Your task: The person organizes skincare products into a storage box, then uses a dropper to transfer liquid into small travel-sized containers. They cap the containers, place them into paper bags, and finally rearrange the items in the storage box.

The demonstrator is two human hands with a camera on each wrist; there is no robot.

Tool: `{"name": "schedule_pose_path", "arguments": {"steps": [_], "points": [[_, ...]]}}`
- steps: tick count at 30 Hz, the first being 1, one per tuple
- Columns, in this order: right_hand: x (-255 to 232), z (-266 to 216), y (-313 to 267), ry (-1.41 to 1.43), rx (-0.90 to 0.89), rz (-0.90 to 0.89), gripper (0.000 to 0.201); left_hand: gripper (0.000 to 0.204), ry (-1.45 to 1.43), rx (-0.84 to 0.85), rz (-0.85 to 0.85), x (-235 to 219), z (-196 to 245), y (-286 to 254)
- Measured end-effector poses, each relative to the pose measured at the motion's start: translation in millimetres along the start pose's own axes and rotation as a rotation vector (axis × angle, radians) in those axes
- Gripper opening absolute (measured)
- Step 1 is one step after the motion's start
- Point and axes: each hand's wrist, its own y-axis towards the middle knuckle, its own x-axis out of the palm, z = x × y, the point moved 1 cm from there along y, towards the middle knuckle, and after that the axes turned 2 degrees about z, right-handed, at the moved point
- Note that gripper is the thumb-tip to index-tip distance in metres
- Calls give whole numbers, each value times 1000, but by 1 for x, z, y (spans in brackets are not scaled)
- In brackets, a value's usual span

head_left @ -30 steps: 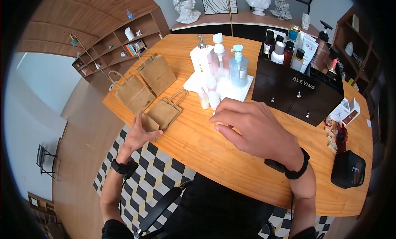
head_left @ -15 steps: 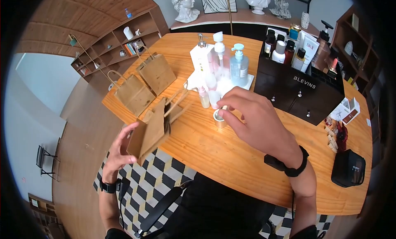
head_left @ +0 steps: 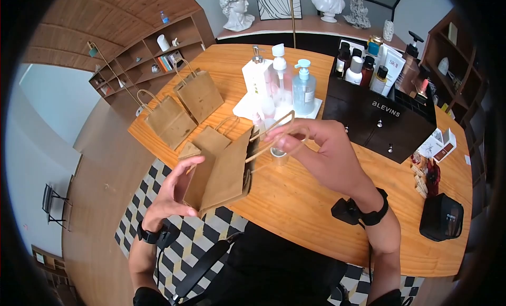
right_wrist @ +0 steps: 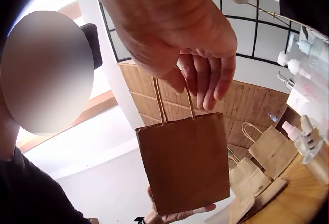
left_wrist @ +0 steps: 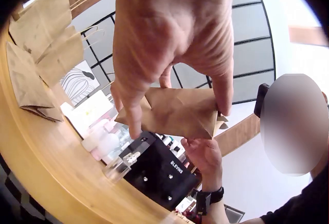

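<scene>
A brown paper bag [head_left: 226,174] is tilted above the table's near left edge, its twisted handles [right_wrist: 160,105] reaching toward my right hand. My left hand [head_left: 171,195] grips it by the bottom, thumb on one side and fingers on the other, as the left wrist view shows. The curled fingers and thumb of my right hand [head_left: 327,150] hold the handle loops. Just beyond the right fingertips stands a small cup [head_left: 279,155], with a pale object in it in the left wrist view. Another paper bag [head_left: 211,141] lies on the table behind the held one.
Two paper bags [head_left: 169,121] stand upright at the table's left. Pump bottles [head_left: 303,92] and smaller bottles crowd a white tray [head_left: 243,108]. A black cosmetics organizer [head_left: 369,121], full of bottles, sits at the right. Nearer me lies a black pouch [head_left: 441,216].
My left hand has lifted the paper bag off the table and brought it rightward and up toward the right hand. My right hand has gone from the small cup to the bag's handles.
</scene>
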Motion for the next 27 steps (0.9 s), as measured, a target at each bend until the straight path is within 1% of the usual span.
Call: {"name": "schedule_pose_path", "arguments": {"steps": [3, 4, 5, 6, 7, 8, 9, 10, 11, 12, 13, 14, 15, 16, 17, 18, 20, 21, 22, 24, 25, 26, 27], "points": [[-4, 3, 3, -81, 44, -44, 20, 122, -8, 13, -23, -4, -6, 2], [-7, 7, 7, -119, -141, -59, 19, 122, -7, 15, -24, -6, -6, 1], [-10, 9, 9, -157, -324, -73, 18, 122, -113, -27, -26, -8, -7, -1], [-14, 8, 9, -155, -319, -69, 18, 122, -218, -75, -30, -10, -7, -3], [-17, 5, 9, -92, -282, -78, 18, 122, -219, -82, -32, -9, -5, -5], [-20, 4, 9, -31, -249, -91, 18, 118, -276, -98, 22, -7, 0, -7], [-21, 5, 10, -32, -251, -95, 18, 115, -333, -107, 80, -5, 3, -7], [-21, 6, 9, 11, -287, -171, 18, 115, -335, -101, 85, -3, 2, -4], [-20, 6, 9, 56, -321, -247, 20, 110, -424, -54, 114, 1, 1, 2], [-17, 3, 8, 57, -323, -253, 20, 106, -513, -8, 143, 3, 1, 7], [-14, -3, 5, 45, -328, -330, 28, 101, -432, -14, 147, 5, 4, 10], [-11, -8, 2, 35, -329, -403, 37, 101, -433, -16, 149, 8, 4, 12], [-11, -13, -1, 38, -324, -403, 37, 100, -409, -27, 130, 10, 4, 13], [-11, -18, -3, 141, -176, -515, 39, 99, -385, -37, 111, 14, 3, 14], [-11, -19, -5, 243, -29, -624, 45, 99, -403, -27, 118, 19, 2, 14], [-9, -19, -5, 240, -30, -625, 45, 99, -404, -24, 118, 21, 3, 16], [-3, -10, -6, 840, 98, -784, 57, 99, -388, -14, 103, 25, 5, 17], [-2, 2, -3, 870, 37, -892, 55, 99, -389, -14, 106, 26, 6, 18], [-1, 7, -2, 872, 39, -895, 55, 98, -399, -3, 108, 27, 8, 19], [1, 14, -2, 798, 203, -771, 45, 98, -413, 2, 110, 33, 10, 20], [1, -14, -2, 382, 236, -613, 33, 98, -410, -10, 88, 39, 13, 22], [5, -22, -2, 378, 234, -616, 33, 97, -406, -18, 66, 42, 15, 24], [11, -27, -4, 127, 206, -589, 27, 98, -339, -22, 56, 41, 10, 23]]}}
